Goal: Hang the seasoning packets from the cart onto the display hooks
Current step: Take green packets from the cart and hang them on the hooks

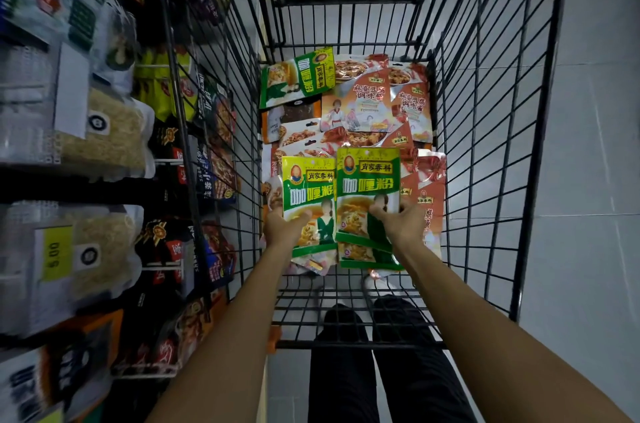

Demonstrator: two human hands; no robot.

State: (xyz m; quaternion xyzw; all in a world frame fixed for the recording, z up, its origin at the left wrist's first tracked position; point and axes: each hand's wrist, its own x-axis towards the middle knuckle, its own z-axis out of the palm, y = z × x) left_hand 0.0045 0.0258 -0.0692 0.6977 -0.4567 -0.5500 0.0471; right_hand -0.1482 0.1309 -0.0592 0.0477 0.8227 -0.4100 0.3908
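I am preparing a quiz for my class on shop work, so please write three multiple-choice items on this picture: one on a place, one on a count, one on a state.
1. Where does the loose green packet lie?
A) in the far left corner of the cart
B) on the floor
C) on a shelf hook

2. How many green packets are held up?
A) one
B) two
C) four

3. What does the left grip do?
A) hangs empty
B) holds a packet
C) rests on the cart rim

Key:
1 A, it lies by the far wall.
2 B, the left-held packet and the right-held packet in the right grip.
3 B, its thumb lies over the packet's front.
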